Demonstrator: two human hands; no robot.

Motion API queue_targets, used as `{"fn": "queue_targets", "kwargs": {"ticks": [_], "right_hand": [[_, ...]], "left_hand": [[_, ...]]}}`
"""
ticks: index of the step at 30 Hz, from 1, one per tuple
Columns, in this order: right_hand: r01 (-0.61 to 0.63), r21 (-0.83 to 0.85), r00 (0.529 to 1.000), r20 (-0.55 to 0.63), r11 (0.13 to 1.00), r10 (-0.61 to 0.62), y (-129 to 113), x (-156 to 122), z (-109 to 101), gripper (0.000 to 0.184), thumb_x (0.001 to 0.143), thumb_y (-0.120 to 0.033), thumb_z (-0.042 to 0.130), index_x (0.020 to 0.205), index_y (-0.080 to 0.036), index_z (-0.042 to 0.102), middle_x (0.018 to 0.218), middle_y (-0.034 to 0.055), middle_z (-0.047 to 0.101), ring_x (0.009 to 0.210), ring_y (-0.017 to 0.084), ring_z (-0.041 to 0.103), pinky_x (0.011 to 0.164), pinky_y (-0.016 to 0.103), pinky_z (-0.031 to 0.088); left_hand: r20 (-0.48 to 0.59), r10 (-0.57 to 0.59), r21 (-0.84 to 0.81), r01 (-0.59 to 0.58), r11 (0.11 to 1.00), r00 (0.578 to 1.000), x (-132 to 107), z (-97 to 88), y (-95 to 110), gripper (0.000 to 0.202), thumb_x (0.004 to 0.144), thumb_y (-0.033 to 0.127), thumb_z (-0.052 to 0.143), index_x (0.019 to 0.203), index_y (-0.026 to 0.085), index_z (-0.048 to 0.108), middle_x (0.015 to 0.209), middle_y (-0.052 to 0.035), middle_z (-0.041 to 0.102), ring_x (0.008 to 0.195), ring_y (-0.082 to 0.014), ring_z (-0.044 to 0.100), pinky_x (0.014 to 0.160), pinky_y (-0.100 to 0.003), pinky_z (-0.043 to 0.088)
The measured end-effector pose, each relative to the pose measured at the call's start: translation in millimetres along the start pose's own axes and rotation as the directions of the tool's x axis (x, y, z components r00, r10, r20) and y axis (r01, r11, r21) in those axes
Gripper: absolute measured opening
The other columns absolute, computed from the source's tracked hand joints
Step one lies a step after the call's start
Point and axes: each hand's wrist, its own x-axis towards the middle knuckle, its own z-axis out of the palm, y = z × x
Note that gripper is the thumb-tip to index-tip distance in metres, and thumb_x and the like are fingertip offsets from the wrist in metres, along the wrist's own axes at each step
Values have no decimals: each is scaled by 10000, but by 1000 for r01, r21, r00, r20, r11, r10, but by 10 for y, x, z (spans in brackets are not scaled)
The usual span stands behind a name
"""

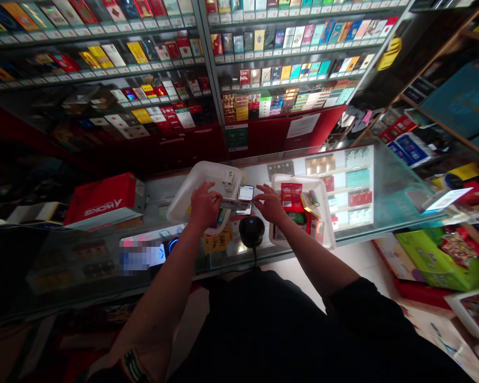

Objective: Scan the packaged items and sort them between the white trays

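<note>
Slim printed box [232, 204] at eleven o'clock from the round black corded device [251, 232]
Left hand [205, 206] pinches one end; right hand [270, 204], fingers narrow, at the other, grip unclear from here; looks light, stiff, crushable, best held by the ends

Relative to one round black device [251, 231] on the surface [395, 186], two white trays [203, 173] [328, 221] are resting at ten and two o'clock. One phone [245, 192] is lying at twelve; one red box [104, 201] is sitting at nine. Two hands [205, 206] [270, 203] are flanking one slim item [234, 204].
</note>
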Motion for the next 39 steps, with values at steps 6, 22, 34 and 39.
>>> {"fn": "queue_targets", "kwargs": {"ticks": [6,22,34,39], "right_hand": [[50,-33,999,23,998,-50,-297,147,45,144,909,-191,726,937,-240,858,1498,89,669,1515,303,496,1292,526,367],[213,-96,970,143,972,-199,-975,293,693,198,928,-190,660,904,-225,854,1394,101,713,1430,302,549,1314,534,300],[129,-69,979,165,989,-116,-1267,255,914,251,956,-195,665,1117,-245,851,1376,98,722,1332,290,630,1219,459,445],[78,-104,992,111,991,-66,-1134,172,761,171,959,-233,692,1035,-212,843,1336,126,730,1308,301,640,1174,437,483]], "left_hand": [[-42,-38,14,39,999,998,-5,-170,-175,186,926,256,606,961,212,784,1535,-130,609,1492,-325,507,1271,-556,371],[2,-168,101,167,981,986,-279,-384,-874,200,906,270,605,950,193,785,1454,-155,646,1355,-335,611,1220,-535,442],[-42,-165,39,167,985,985,-291,-251,-893,221,928,337,632,1039,197,761,1470,-165,626,1399,-339,579,1242,-520,428],[-25,-149,16,150,989,988,-232,-192,-784,242,923,326,622,1065,190,763,1439,-163,645,1370,-333,603,1235,-482,446]]}}
